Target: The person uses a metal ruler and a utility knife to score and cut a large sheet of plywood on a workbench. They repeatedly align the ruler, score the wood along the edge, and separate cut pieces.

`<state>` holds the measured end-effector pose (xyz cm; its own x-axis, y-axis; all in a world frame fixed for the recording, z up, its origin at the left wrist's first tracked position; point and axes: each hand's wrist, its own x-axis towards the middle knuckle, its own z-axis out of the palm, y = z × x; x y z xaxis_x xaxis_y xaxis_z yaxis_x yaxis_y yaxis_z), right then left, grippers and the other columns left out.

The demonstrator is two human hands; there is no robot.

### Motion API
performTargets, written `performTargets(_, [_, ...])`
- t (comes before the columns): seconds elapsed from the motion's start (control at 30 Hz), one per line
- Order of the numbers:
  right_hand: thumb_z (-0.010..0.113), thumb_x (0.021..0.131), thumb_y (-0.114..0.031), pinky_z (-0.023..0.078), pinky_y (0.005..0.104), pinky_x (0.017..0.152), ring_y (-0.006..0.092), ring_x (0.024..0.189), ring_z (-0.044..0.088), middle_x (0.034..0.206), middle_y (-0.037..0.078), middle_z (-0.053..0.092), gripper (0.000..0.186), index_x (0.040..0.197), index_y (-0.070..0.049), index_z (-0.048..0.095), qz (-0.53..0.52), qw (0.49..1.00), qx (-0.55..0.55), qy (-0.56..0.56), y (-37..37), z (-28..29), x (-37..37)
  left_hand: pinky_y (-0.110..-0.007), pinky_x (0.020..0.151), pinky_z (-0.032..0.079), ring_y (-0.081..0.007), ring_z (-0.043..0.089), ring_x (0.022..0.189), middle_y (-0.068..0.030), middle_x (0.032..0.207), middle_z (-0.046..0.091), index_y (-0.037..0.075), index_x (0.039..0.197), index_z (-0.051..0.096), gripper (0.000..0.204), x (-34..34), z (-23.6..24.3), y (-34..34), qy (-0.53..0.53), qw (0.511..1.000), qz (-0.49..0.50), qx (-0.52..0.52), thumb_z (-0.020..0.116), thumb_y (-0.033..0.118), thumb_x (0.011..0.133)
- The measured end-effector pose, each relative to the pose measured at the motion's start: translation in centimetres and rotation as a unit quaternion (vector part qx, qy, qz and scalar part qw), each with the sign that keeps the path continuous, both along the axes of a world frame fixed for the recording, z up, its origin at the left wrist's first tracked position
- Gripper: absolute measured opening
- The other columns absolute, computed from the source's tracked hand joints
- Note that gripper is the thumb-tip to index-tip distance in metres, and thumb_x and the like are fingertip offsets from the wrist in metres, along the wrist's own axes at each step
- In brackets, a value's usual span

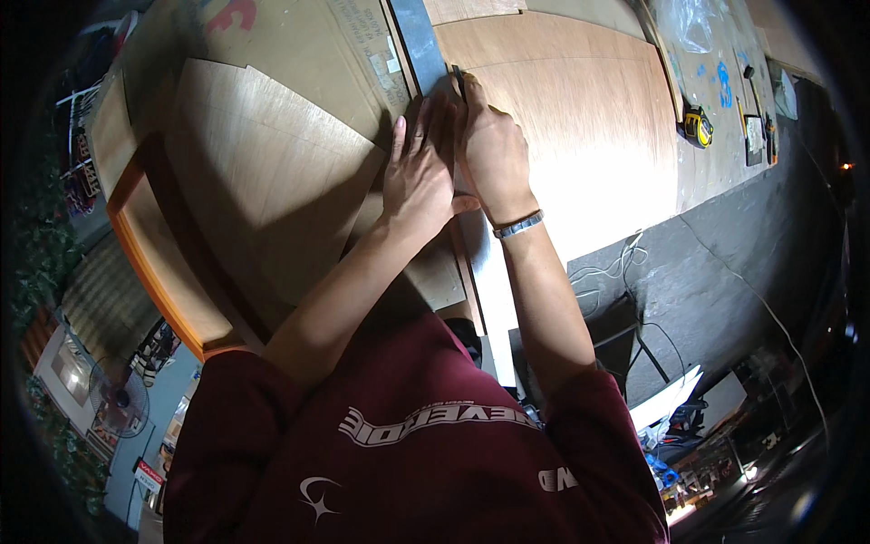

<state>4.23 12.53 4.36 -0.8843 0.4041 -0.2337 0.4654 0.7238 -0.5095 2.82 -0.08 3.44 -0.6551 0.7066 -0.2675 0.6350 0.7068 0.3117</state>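
Observation:
A long flat metal straightedge (pixel 419 41) runs from the far side toward my body, lying along the edge of a thin plywood sheet (pixel 580 109). My left hand (pixel 421 186) lies on the straightedge with fingers stretched out, pressing down. Right beside it, my right hand (pixel 494 150) is closed around a slim dark tool (pixel 459 83), upright at the straightedge's right side. Its tip is hidden, and I cannot tell its exact kind. Both hands nearly touch.
A second plywood piece (pixel 272 154) lies at left beside an orange-edged frame (pixel 145 249). Brown cardboard (pixel 299 45) covers the far left. A yellow tape measure (pixel 698 125) and small tools sit at right. White cables (pixel 625 260) hang below the table's right edge.

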Motion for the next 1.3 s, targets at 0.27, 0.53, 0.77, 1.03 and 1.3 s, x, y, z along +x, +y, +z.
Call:
performTargets(0.27, [0.053,0.105,-0.024,0.061,0.0501,0.064,0.0424,0.073,0.072,0.079,0.024,0.072,0.041,0.142,-0.007,0.058,0.0,1.0,0.015,0.011,-0.2,-0.5,-0.3,-0.052,0.13,0.002,-0.0312,0.013,0.16,-0.0186,0.17,0.021,0.0,0.164,0.016,0.136,0.1,-0.4,-0.4,-0.03,0.998,0.015,0.048,0.084,0.063,0.065])
performTargets(0.53, [0.056,0.104,-0.023,0.061,0.0505,0.064,0.0427,0.075,0.072,0.08,0.026,0.07,0.036,0.136,-0.01,0.063,-0.019,1.0,-0.003,0.0,-0.5,0.2,-0.8,-0.053,0.13,0.005,-0.0316,0.017,0.159,-0.0197,0.17,0.022,-0.002,0.163,0.018,0.133,-0.1,0.0,-0.3,-0.042,0.997,0.015,0.064,0.088,0.054,0.066])
performTargets(0.77, [0.059,0.102,-0.022,0.061,0.0498,0.064,0.043,0.076,0.072,0.079,0.026,0.07,0.031,0.129,-0.01,0.068,-0.032,0.999,-0.02,0.025,-0.6,0.7,-1.0,-0.055,0.13,0.007,-0.0317,0.019,0.159,-0.0194,0.17,0.023,-0.002,0.163,0.021,0.132,-0.2,0.1,-0.4,-0.046,0.997,0.012,0.053,0.089,0.053,0.064])
performTargets(1.03, [0.056,0.101,-0.016,0.059,0.0511,0.06,0.0441,0.074,0.072,0.078,0.028,0.069,0.031,0.13,-0.007,0.064,-0.034,0.999,-0.025,0.029,-1.1,0.4,1.0,-0.058,0.129,0.008,-0.0304,0.012,0.161,-0.0163,0.172,0.019,0.002,0.164,0.02,0.13,-0.2,-0.5,-0.7,-0.034,0.996,0.018,0.082,0.088,0.052,0.065])
performTargets(1.3, [0.058,0.099,-0.013,0.058,0.0516,0.062,0.0421,0.075,0.073,0.079,0.026,0.07,0.039,0.137,-0.007,0.06,-0.038,0.998,-0.056,0.007,-1.7,1.7,4.3,-0.065,0.125,0.012,-0.032,0.012,0.161,-0.017,0.173,0.014,-0.001,0.162,0.022,0.119,-0.2,-0.9,-1.2,0.011,0.994,-0.008,0.107,0.079,0.057,0.075])
